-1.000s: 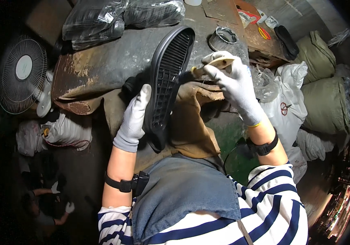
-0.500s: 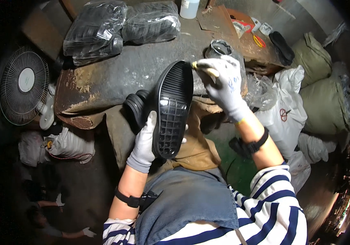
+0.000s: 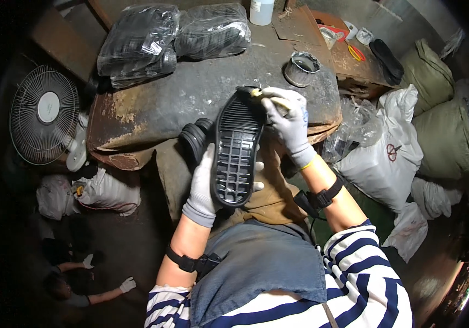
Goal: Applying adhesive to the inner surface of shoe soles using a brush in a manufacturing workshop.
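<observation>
A black shoe sole (image 3: 235, 158) stands tilted in front of me, its inner face toward me: ribbed at the far end, gridded at the near end, with a raised rim. My left hand (image 3: 202, 183), in a white glove, is wrapped around its near part, with fingertips showing at the right edge. My gloved right hand (image 3: 289, 117) pinches a small brush (image 3: 255, 93) with a pale yellow handle. The brush's tip is at the far end of the sole, partly hidden by my fingers. More black soles (image 3: 193, 141) lie left of the held one, over my lap.
Ahead is a worn, padded bench (image 3: 152, 109) with a smeared pot (image 3: 302, 69), plastic-wrapped black bundles (image 3: 138, 46) and a clear bottle (image 3: 261, 12). Yellow-handled scissors (image 3: 356, 52) lie at the far right. A fan (image 3: 48, 107) stands left; white sacks (image 3: 385, 158) stand right. Another person's gloved hand (image 3: 127, 285) shows lower left.
My right hand and the brush have moved inward over the sole's far end. The sole has turned slightly and its far end tips away. The whole view has shifted a little.
</observation>
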